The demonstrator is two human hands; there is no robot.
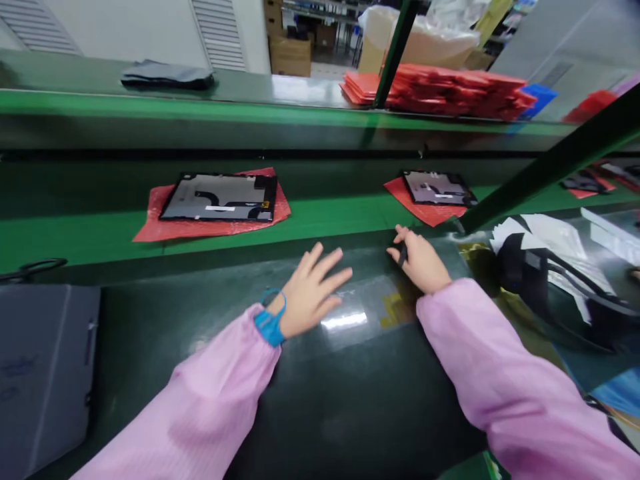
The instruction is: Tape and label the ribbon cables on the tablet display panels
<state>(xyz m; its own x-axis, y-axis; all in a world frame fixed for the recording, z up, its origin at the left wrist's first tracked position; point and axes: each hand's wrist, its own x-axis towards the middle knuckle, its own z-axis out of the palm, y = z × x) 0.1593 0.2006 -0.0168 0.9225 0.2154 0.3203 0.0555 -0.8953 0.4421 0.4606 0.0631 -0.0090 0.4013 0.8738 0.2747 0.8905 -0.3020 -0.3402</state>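
Observation:
My left hand (311, 293) hovers over the dark green work surface (320, 400), palm down with its fingers spread and nothing in them. A blue wrist strap (271, 325) circles that wrist. To its right, my right hand (419, 259) is closed around a small black object (403, 254), mostly hidden by the fingers. Beyond the left hand, a flat display panel (220, 198) with black flex cables lies on a red plastic bag (165, 213). A second panel (437, 187) rests on another red bag (425, 212), just beyond the right hand.
A grey case (47, 373) stands at the left. Black straps and white sheets (555, 247) are heaped at the right, near a slanting green post (550, 167). The upper shelf carries red bags (450, 92) and a grey folded stack (167, 75).

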